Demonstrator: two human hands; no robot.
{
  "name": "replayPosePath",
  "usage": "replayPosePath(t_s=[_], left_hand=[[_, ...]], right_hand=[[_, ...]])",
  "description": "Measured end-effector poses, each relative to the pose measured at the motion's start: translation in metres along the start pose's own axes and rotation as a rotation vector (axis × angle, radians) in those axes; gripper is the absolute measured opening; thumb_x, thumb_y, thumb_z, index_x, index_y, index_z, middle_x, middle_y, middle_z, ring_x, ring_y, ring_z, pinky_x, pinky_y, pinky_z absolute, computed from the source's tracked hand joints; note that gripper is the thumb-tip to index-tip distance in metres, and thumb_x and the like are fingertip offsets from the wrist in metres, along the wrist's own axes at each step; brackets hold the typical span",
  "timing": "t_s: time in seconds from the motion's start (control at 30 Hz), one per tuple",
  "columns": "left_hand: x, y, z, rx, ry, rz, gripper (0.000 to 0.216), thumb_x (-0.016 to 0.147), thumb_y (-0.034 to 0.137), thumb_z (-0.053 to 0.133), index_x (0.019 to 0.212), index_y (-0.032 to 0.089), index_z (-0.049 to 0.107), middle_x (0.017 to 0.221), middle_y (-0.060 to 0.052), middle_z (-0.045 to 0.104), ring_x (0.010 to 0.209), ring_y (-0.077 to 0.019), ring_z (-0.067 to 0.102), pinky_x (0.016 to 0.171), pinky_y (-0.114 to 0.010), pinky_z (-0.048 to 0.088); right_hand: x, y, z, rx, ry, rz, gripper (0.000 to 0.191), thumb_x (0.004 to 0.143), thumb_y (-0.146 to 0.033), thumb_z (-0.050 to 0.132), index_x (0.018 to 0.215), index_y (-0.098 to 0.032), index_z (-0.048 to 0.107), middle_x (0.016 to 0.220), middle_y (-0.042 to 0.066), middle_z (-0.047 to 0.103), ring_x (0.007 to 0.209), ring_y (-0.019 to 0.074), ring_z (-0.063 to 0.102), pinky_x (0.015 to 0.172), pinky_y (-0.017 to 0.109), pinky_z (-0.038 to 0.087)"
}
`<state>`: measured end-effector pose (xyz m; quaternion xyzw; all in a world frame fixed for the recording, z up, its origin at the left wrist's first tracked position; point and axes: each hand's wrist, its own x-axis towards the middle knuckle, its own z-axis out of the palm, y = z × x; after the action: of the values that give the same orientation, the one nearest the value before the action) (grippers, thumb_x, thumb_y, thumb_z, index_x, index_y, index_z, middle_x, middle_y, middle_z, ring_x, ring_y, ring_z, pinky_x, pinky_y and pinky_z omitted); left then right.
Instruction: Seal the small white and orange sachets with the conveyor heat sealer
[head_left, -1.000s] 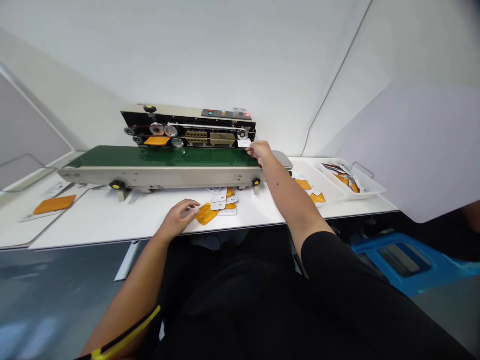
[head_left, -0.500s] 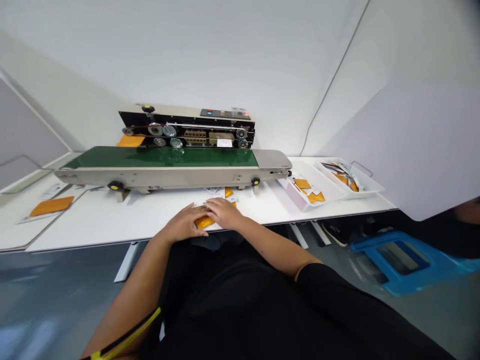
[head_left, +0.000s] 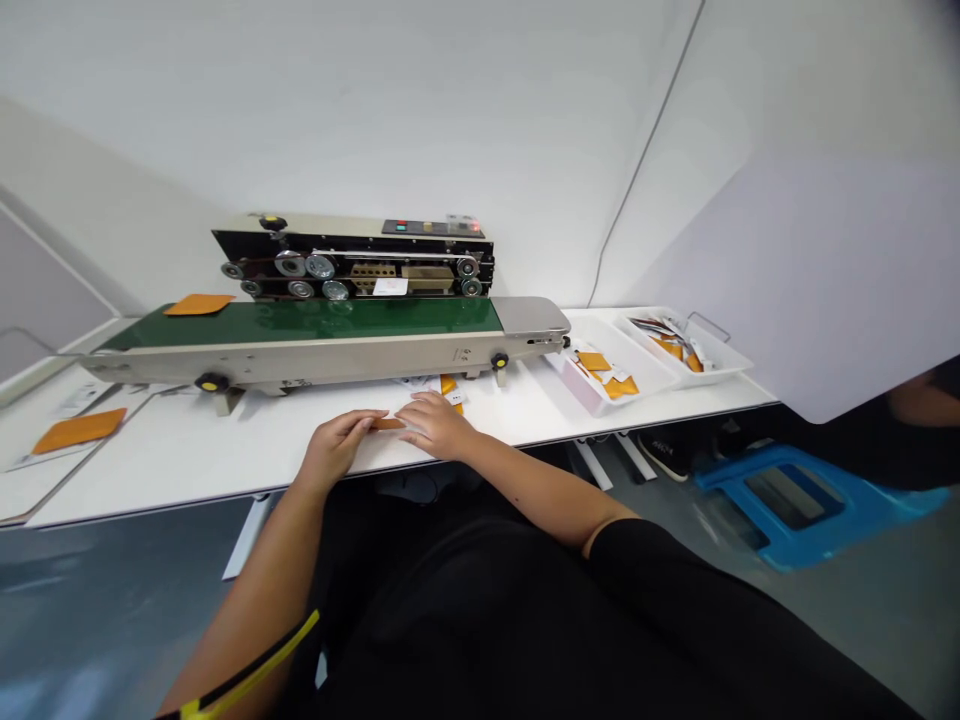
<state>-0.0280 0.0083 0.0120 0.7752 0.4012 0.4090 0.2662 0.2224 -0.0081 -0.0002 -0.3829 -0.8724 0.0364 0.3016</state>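
Resting on the white table (head_left: pixel 225 455), the person's left hand (head_left: pixel 336 447) and right hand (head_left: pixel 439 426) are meeting over a narrow orange packet (head_left: pixel 387 423), which is showing only as a thin strip between them. Neither hand is clenched: the fingers are lying lightly curved, and I cannot tell whether they are pinching the packet or only pressing on it. Flat fingertips and light, even pressure are suiting a thin packet like this, keeping it square and free of creases. Just past the right hand, white cards (head_left: pixel 452 397) are lying among more orange packets in a loose pile, near the front of a band sealer (head_left: pixel 352 245). Its green conveyor belt (head_left: pixel 337 320) is carrying another orange packet (head_left: pixel 199 304). To the right, a nearer white tray (head_left: pixel 574 378) is holding orange packets mixed with white slips, while a farther white tray (head_left: pixel 731 358) is holding a jumbled heap of orange-and-white sachets (head_left: pixel 671 340).
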Motion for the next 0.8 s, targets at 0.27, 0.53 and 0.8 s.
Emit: replayPosePath(t_s=[0.27,0.53,0.8], left_hand=[[0.0,0.008,0.003,-0.078,-0.145,0.005,0.043,0.088,0.063,0.071,0.105,0.024,0.08,0.116,-0.009,0.081,0.108,-0.0281,0.076,0.102,-0.043,0.061],[0.003,0.009,-0.003,0.038,0.013,0.184,0.029,0.092,0.049,0.069,0.091,0.023,0.082,0.09,-0.009,0.075,0.087,-0.0237,0.071,0.082,-0.037,0.058],[0.003,0.009,0.001,0.043,-0.062,0.09,0.029,0.091,0.05,0.068,0.083,0.022,0.073,0.086,-0.006,0.072,0.079,-0.0211,0.067,0.074,-0.031,0.053]], right_hand=[[0.002,0.0,-0.003,0.008,-0.03,-0.048,0.021,0.104,-0.018,0.057,0.114,-0.02,0.075,0.115,0.009,0.076,0.11,0.0247,0.058,0.105,0.04,0.044],[-0.004,-0.004,-0.006,0.047,0.029,0.042,0.026,0.108,-0.028,0.053,0.114,-0.019,0.076,0.105,0.009,0.076,0.105,0.0232,0.059,0.1,0.035,0.046],[-0.01,-0.005,-0.008,0.139,0.079,0.174,0.025,0.108,-0.031,0.051,0.101,-0.019,0.072,0.092,0.007,0.07,0.089,0.0193,0.063,0.087,0.029,0.049]])
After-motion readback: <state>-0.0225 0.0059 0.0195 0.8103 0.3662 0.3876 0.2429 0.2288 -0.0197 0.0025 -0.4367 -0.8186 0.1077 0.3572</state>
